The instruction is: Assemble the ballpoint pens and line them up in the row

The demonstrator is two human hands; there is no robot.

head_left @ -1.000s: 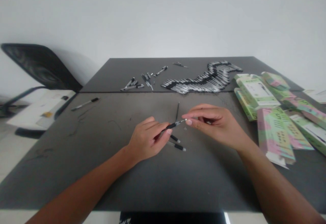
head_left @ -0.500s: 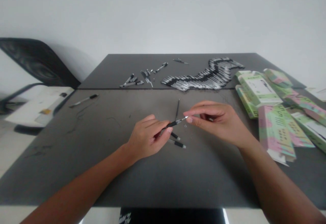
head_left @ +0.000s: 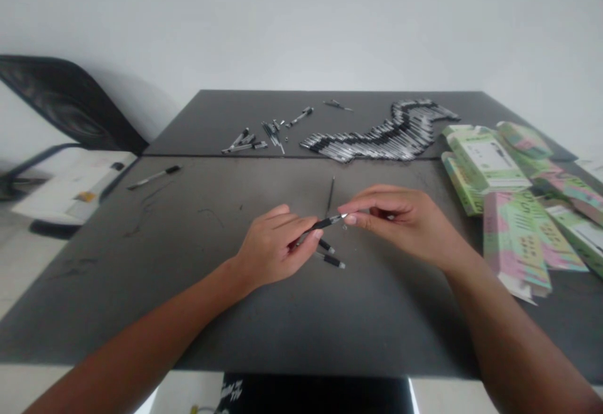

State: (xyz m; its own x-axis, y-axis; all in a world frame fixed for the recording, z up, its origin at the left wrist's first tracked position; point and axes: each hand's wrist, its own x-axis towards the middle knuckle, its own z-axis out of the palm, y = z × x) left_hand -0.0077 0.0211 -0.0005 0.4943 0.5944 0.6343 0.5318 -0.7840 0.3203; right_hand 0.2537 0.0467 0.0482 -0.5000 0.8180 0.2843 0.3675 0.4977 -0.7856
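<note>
A pen (head_left: 325, 222) with a black grip slants across the middle, above the table. My left hand (head_left: 271, 247) is closed round its barrel, thumb and fingers pressed together. At the pen's front end my right hand (head_left: 405, 222) pinches the small silver tip (head_left: 343, 215) between thumb and fingertips. Beneath the pen lie two pen barrels with black grips, the nearer barrel (head_left: 333, 261) and the farther barrel (head_left: 326, 247), both partly hidden by my left hand. A thin dark refill (head_left: 331, 194) lies just beyond. By my right fingertips is a tiny part (head_left: 344, 227) too small to name.
A long curving row of pens (head_left: 377, 141) covers the back right of the dark table (head_left: 282, 326). Loose pens (head_left: 242, 144) and refills (head_left: 273, 134) lie at the back left. One pen (head_left: 154, 178) lies far left. Printed boxes (head_left: 516, 238) pile up at right.
The gap between the pen's black grip and my right fingertips has shrunk; the silver tip now sits closer to the grip. The view has shifted slightly.
</note>
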